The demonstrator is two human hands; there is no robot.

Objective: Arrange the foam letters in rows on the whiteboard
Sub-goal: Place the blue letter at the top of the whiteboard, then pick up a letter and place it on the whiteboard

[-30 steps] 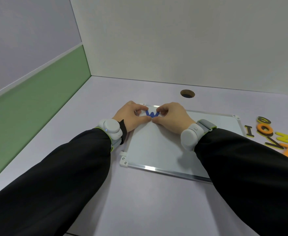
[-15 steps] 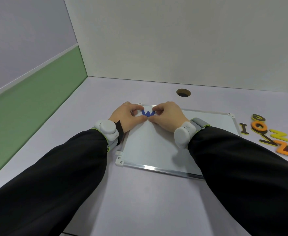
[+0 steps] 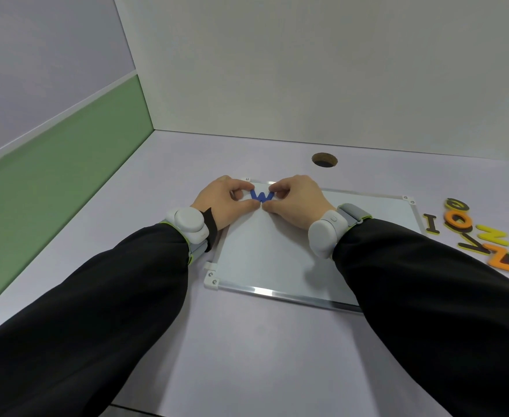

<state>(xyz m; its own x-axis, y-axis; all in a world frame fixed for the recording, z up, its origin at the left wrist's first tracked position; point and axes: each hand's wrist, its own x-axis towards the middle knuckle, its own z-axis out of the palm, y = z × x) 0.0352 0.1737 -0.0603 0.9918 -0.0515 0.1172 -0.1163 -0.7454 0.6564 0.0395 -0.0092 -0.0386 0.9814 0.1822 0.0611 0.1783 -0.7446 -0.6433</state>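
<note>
A blue foam letter W [image 3: 261, 195] lies at the far left corner of the whiteboard [image 3: 265, 260]. My left hand [image 3: 223, 203] pinches its left side between thumb and forefinger. My right hand [image 3: 295, 203] pinches its right side the same way. Both hands rest on the board's far edge. To the right of the board, on the desk, lie several loose foam letters: a black I [image 3: 431, 222], an orange O [image 3: 457, 221], a yellow N [image 3: 492, 235] and an orange Z [image 3: 500, 256].
A round cable hole [image 3: 324, 160] sits in the desk behind the board. White walls close off the back and a green panel [image 3: 51, 164] runs along the left. Bare desk surface lies in front of the board.
Both hands stay on the blue W at the board's far left corner. Only the camera view has shifted slightly; the letter has barely moved.
</note>
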